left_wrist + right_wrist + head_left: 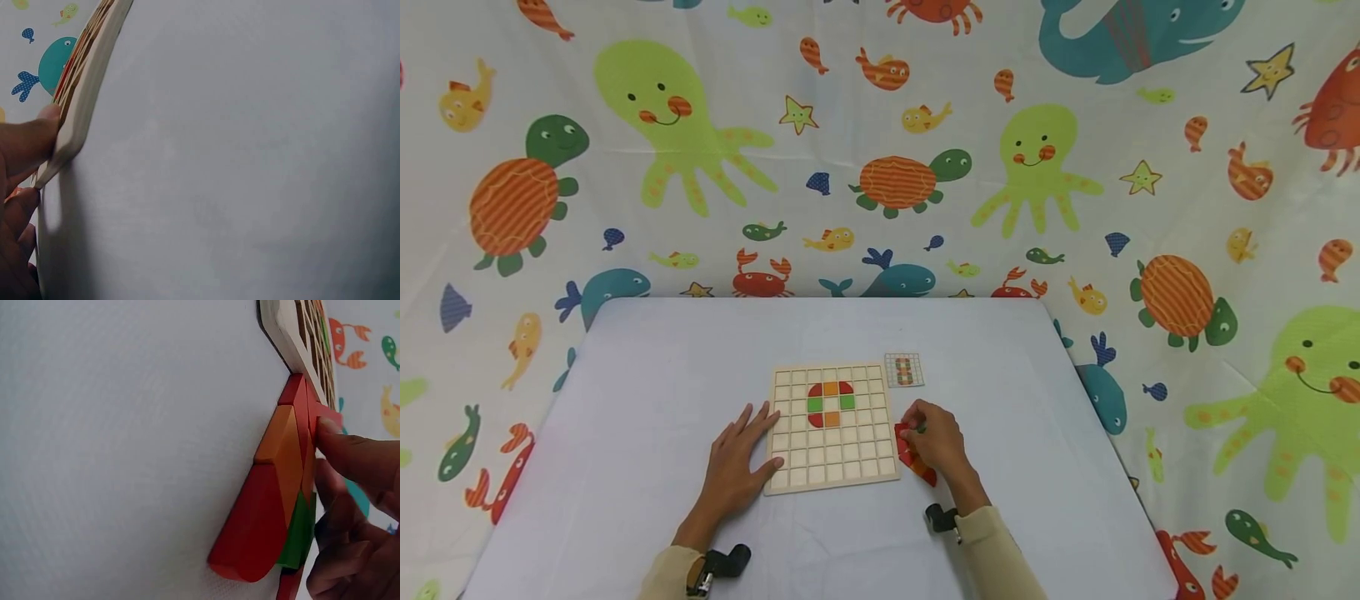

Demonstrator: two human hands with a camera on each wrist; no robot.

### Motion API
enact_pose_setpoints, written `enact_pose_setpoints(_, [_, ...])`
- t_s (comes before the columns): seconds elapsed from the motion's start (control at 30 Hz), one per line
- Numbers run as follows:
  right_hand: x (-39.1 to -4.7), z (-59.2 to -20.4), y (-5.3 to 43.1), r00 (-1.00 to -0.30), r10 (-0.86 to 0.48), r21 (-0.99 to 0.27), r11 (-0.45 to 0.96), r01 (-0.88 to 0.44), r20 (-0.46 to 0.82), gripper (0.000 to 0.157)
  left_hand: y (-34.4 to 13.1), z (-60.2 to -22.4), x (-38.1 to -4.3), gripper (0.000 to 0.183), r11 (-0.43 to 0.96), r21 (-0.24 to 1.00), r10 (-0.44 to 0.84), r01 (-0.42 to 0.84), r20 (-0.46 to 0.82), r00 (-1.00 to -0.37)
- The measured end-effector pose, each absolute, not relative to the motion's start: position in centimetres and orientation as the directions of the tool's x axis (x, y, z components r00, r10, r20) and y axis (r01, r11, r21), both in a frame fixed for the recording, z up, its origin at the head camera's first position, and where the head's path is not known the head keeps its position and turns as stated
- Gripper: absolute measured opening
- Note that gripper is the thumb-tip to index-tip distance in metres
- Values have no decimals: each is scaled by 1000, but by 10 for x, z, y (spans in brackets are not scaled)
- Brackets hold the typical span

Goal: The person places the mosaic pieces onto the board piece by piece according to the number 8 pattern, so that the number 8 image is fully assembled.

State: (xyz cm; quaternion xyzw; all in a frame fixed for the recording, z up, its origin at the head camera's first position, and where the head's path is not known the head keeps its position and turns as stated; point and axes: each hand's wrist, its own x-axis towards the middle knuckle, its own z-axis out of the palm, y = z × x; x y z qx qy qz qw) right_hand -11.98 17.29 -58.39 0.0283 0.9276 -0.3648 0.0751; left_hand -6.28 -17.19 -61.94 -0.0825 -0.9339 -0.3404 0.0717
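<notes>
Beige sleeves (1000, 550) are lying nearest the viewer, at four and eight o'clock from the gridded wooden board (831, 457), twelve o'clock being the far side of the desk (700, 350); a black device (727, 562) is sitting at each wrist. Toward nine o'clock, the left hand (733, 457) is resting against the board's edge, its fingers lying spread and relaxed, gripping nothing, with the thumb touching the rim. At three o'clock, the right hand (938, 437) is bending over a close cluster of red, orange and green blocks (919, 464), which is lying just beside the board. Its thumb is touching a red block; the fingers are curling, but whether they are pinching a block cannot be told. On the board, slightly toward twelve o'clock from its centre, seven pieces (831, 388) are occupying cells around a bare square: three red, two orange, two green. At two o'clock, a small card (904, 371) is displaying a coloured figure on a printed grid. Farthest off, at twelve o'clock, a sea-animal cloth (842, 92) is hanging.
</notes>
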Motion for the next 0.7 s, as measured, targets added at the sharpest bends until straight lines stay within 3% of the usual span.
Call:
enact_pose_setpoints(0.23, [-122,-581,169,-996,-6,-763,643,60,-83,18,-172,-618,-62,75,758,621,107,199,183,-977])
enact_pose_setpoints(0.43, [-131,-577,150,-995,-101,-803,594,-52,-11,14,-171,-615,-62,76,756,626,101,189,173,-980])
enact_pose_setpoints(0.7, [-140,-584,113,-992,-124,-812,582,-50,-28,11,-172,-618,-62,76,758,625,100,186,170,-980])
